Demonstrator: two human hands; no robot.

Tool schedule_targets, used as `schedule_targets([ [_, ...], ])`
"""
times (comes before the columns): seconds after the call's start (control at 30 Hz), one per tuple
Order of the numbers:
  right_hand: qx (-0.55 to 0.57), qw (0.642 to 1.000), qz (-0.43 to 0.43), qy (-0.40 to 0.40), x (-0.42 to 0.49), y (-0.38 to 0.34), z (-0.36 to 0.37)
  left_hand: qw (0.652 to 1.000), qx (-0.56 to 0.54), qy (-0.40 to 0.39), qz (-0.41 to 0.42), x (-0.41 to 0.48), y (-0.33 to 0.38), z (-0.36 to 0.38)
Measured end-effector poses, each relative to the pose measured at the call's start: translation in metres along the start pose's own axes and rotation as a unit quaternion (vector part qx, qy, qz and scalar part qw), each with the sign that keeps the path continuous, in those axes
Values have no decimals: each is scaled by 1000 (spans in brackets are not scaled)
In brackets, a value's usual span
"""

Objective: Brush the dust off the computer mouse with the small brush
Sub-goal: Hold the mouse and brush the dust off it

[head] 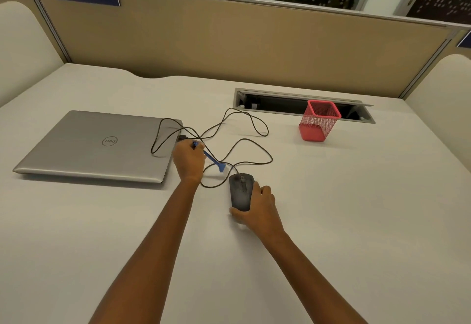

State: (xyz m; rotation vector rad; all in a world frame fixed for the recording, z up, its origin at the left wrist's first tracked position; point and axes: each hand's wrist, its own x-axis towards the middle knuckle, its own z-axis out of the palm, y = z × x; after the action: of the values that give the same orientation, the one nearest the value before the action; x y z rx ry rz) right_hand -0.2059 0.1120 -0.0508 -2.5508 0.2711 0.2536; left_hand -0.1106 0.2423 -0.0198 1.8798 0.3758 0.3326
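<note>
The brush is held and the mouse is being steadied, so the step in hand looks like getting ready to brush; no bristle is seen touching the mouse yet. The dark grey plastic computer mouse (240, 191) lies on the plain white desk top (356, 196), a little in front of the person and just to the right of the closed silver laptop (96, 145). It is held by the right hand (260, 206), which is curled around its right side and back end, with the thumb at the near end and the fingers along the far side; the top with the wheel is left bare. The small blue plastic brush (211, 159) is gripped in the left hand (190, 161), which is closed around one end of it. The other end of the brush sticks out to the right and down, toward the mouse, and stops near the front of it but apart from it. Which end has the bristles cannot be told for sure. The thin black cable (244, 142) of the mouse runs in loose loops over the desk to the laptop's edge, and part of it lies right under the brush. For the next move, the brush would likely need to be brought down onto the top of the mouse and swept across it, while the mouse is kept from sliding. Care may be needed so the cable is not caught by the brush. A red wire mesh pen cup (319, 122) stands well apart, farther back on the right.
</note>
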Motion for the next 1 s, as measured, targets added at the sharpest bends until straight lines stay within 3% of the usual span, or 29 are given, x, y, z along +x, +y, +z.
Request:
schedule_targets([
  [0.13,2,1000,11,-5,2,-3,-2,999,4,-42,0,-6,1,3],
  [0.27,21,1000,1,5,4,-4,-13,997,46,-36,49,-5,6,-3],
  [0.43,99,987,-83,93,16,-23,-40,981,33,-120,151,-12,35,-5],
  [0.63,128,977,-146,89,32,-43,-69,954,31,-207,215,-34,60,5],
  [0.73,151,972,-135,121,39,-35,-75,925,70,-320,191,-30,51,4],
  [0.83,175,970,-103,130,49,-23,-74,861,184,-448,157,-29,20,1],
  [0.9,174,970,-114,123,53,-15,-69,840,222,-477,135,-33,-6,0],
  [1.0,176,968,-134,115,51,-8,-60,847,218,-475,99,-42,-34,2],
])
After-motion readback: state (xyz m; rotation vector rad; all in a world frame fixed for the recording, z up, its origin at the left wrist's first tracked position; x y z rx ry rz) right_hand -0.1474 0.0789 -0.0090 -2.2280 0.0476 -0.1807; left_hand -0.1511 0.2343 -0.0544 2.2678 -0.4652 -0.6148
